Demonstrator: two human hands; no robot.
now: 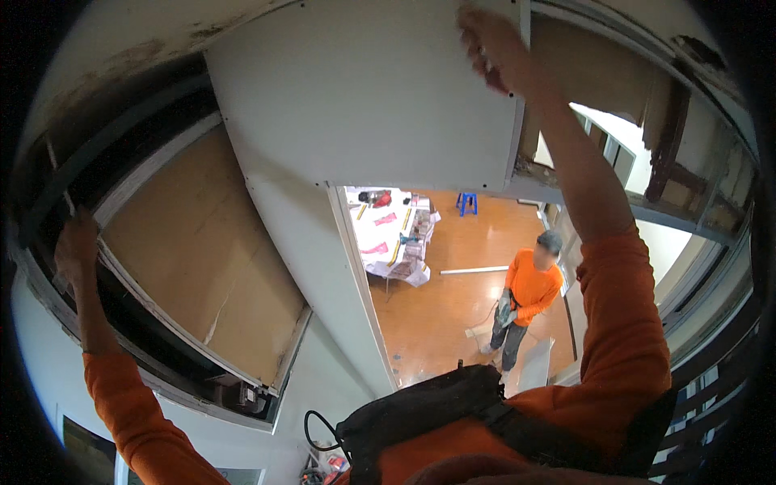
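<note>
So, left hand: your left hand [77,250] is raised at the outer edge of the open section, its fingers bent near a thin light rod [58,166]; you cannot tell from this view whether they close around it.
Right hand: your right hand [493,48] reaches high, fingers curled, in front of the upper right part of the panel; whether it presses the surface or grips something small cannot be told.
Pale panel: the grey-white panel [364,105] stands before you in the upper middle, between the open section on your left and the framed gap on your right, with dark dots along its edges; a narrow part of it runs down beside the lower opening.
Open section: a brown board [194,242] sits inside a metal frame [158,170], dark space around it.
Framed gap: a brown sheet [594,61] with a ragged lower edge shows behind your right forearm.
Your chest: a black bag [424,416] is strapped over your orange top.
Floor below: a co-worker [533,283] in orange, wearing a cap and gloves, holds a tool; a blue stool [467,204], a covered table [414,271] and a white strip [474,270] are nearby.
</note>
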